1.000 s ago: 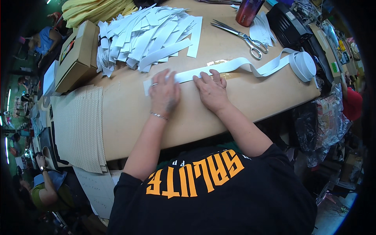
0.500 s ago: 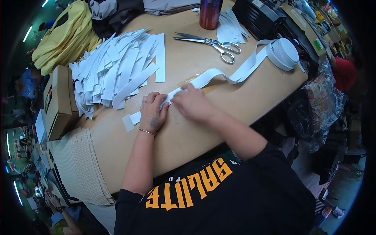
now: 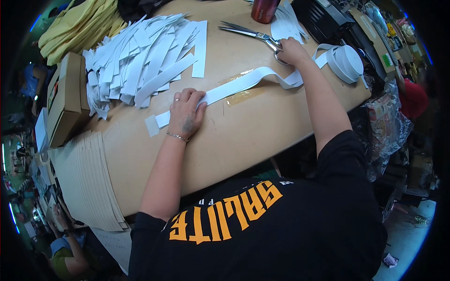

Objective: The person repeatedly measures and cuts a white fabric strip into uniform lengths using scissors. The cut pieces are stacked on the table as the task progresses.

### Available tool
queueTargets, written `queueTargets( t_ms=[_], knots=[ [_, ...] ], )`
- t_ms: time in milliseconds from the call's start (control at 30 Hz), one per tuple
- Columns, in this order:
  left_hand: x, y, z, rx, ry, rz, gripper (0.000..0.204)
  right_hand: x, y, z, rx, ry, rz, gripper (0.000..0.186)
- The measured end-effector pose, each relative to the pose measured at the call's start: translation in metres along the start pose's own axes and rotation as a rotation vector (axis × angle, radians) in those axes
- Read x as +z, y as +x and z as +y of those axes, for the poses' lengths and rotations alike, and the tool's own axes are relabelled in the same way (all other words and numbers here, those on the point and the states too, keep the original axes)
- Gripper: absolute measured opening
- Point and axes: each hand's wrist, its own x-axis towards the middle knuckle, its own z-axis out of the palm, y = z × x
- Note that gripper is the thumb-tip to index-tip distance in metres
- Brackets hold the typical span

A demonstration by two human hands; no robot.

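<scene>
Shifted off the white band (image 3: 240, 84), the right hand (image 3: 291, 50) is now at the handles of the scissors (image 3: 263, 36), far side; whether it grips them, I cannot tell. That leaves only the left hand (image 3: 186, 111), palm-down and loosely open, on the band's left stretch across the counter (image 3: 234, 140), the roll (image 3: 346, 64) farther right.

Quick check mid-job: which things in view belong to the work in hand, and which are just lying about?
In the work:
- white band, under the left hand
- scissors, right hand at the handles
- roll of white band, probably
- white strips, probably

Lying about, it seems:
- yellow cloth
- box
- bottle
- beige sheets
</scene>
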Motion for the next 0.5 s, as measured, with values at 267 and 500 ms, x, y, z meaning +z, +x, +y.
queueTargets(
  t_ms=[267, 500],
  knots=[
    [0.001, 0.000, 0.002, -0.013, 0.005, -0.008, 0.021, -0.043, -0.004, -0.007, 0.016, 0.007, -0.130, 0.024],
    [0.001, -0.001, 0.000, -0.036, 0.009, -0.007, 0.020, -0.064, -0.146, -0.008, 0.202, 0.768, -0.124, 0.031]
  ],
)
